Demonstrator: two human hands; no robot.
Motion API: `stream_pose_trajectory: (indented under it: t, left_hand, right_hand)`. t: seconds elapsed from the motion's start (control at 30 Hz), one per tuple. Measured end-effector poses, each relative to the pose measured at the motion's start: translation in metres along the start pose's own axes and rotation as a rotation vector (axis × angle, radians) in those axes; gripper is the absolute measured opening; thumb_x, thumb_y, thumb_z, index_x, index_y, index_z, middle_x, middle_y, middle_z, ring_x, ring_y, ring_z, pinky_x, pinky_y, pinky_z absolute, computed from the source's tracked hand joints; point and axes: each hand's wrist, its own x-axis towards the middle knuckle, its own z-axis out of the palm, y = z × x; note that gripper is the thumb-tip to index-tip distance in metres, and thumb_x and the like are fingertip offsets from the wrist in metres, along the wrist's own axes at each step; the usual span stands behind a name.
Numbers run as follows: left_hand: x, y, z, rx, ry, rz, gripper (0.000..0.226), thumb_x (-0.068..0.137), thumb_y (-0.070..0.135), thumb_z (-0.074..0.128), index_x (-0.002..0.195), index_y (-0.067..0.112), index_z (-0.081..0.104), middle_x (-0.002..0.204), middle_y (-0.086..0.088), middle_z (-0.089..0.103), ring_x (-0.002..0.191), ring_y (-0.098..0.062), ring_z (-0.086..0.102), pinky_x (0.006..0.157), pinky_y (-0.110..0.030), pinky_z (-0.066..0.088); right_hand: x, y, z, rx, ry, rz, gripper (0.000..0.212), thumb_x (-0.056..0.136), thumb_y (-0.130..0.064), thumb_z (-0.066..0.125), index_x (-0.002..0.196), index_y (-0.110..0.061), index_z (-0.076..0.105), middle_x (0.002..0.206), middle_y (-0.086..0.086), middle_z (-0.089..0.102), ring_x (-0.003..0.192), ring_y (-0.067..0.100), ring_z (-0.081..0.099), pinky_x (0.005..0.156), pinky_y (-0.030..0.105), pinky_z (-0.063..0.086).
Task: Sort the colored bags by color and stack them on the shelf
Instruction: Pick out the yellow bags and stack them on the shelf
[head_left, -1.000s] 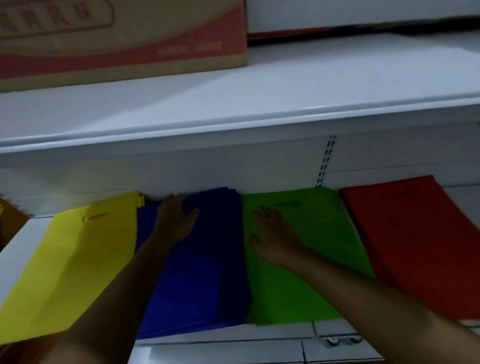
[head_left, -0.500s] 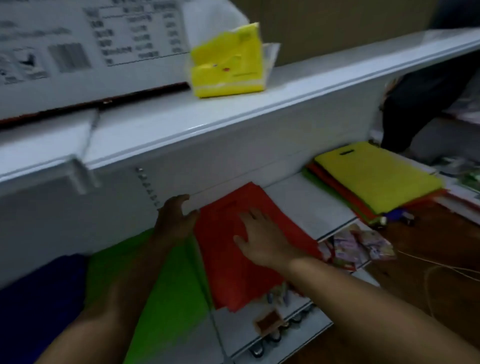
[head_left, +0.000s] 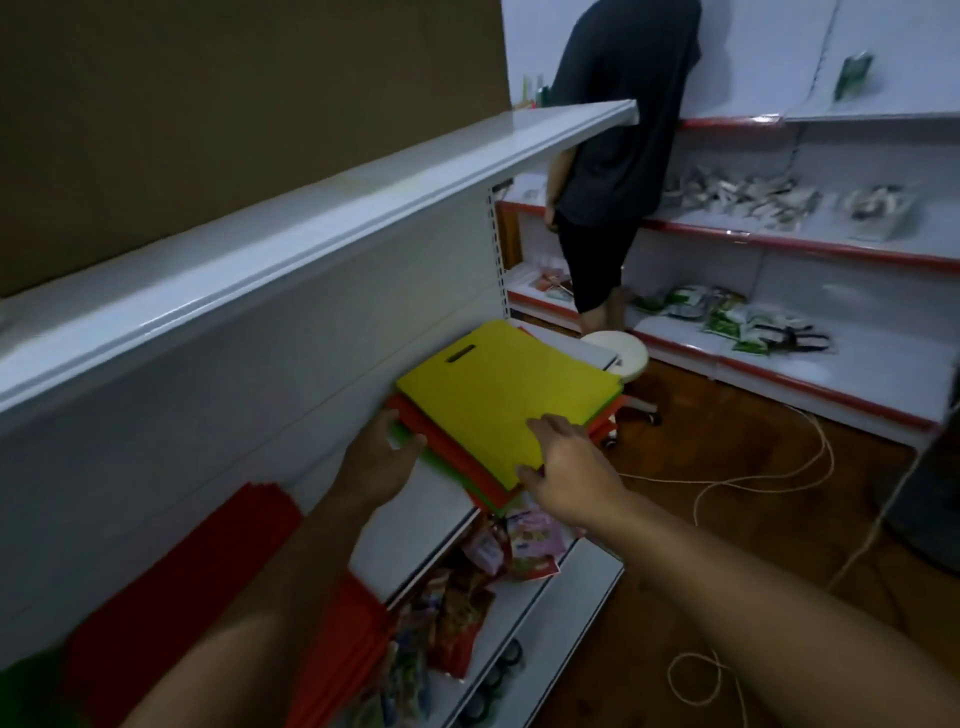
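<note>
— Both hands have left the red stack (head_left: 171, 587) and reached right, to the mixed pile?

— Yes. Left hand (head_left: 376, 460) cups the pile's near left corner, fingers curled on the edge; right hand (head_left: 563, 467) lies spread on the yellow bag (head_left: 511, 395) at its near edge.

— How does the pile lie?

— On the shelf (head_left: 431, 504), long axis running away and right, orange and green layers beneath. Neither hand looks clamped yet.

bags in bright colours on a white shelf

the top bag (head_left: 498, 395) of the mixed stack is yellow, with orange-red bags (head_left: 457, 462) and green bags (head_left: 447, 470) under it; nearer lies a red stack (head_left: 208, 571) beside a green stack (head_left: 26, 691); the shelf (head_left: 415, 499) is white, the far shelves (head_left: 779, 244) white with red edging, the floor (head_left: 779, 519) brown.
</note>
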Motion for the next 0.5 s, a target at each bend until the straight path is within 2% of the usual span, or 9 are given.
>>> stream_pose_trajectory:
  t: [0.1,0.23,0.33,0.5]
  left_hand:
    - [0.042,0.006,0.022,-0.005,-0.015,-0.012,0.061,0.092,0.030,0.062,0.144,0.012,0.037,0.148,-0.010,0.040,0.132,-0.028,0.041,0.103,-0.036,0.037]
    - [0.093,0.007,0.044,-0.048,-0.091,-0.086,0.064,0.094,0.029,0.060,0.147,0.011,0.032,0.152,-0.012,0.033,0.136,-0.032,0.036,0.105,-0.044,0.039]
    - [0.124,0.005,0.054,-0.034,-0.106,-0.143,0.064,0.093,0.026,0.061,0.147,0.008,0.032,0.151,-0.014,0.034,0.134,-0.034,0.038,0.103,-0.046,0.041]
    - [0.154,0.001,0.069,-0.026,-0.101,-0.200,0.063,0.093,0.025,0.062,0.146,0.008,0.033,0.152,-0.015,0.034,0.135,-0.034,0.038,0.105,-0.047,0.039]
  right_hand:
    - [0.028,0.031,0.000,-0.003,-0.043,0.049,0.067,0.101,-0.039,0.047,0.154,-0.014,0.014,0.161,0.009,0.011,0.148,0.032,0.012,0.115,0.049,0.023]
    - [0.073,0.057,-0.003,0.010,-0.130,0.155,0.067,0.102,-0.039,0.044,0.155,-0.018,0.009,0.163,0.005,0.005,0.149,0.030,0.006,0.119,0.045,0.019]
    - [0.103,0.069,-0.007,0.007,-0.107,0.150,0.066,0.102,-0.039,0.045,0.155,-0.017,0.012,0.162,0.005,0.008,0.149,0.029,0.008,0.119,0.043,0.020]
    - [0.159,0.092,-0.009,-0.022,-0.093,0.140,0.068,0.100,-0.042,0.047,0.154,-0.016,0.015,0.162,0.010,0.007,0.149,0.031,0.007,0.117,0.048,0.022]
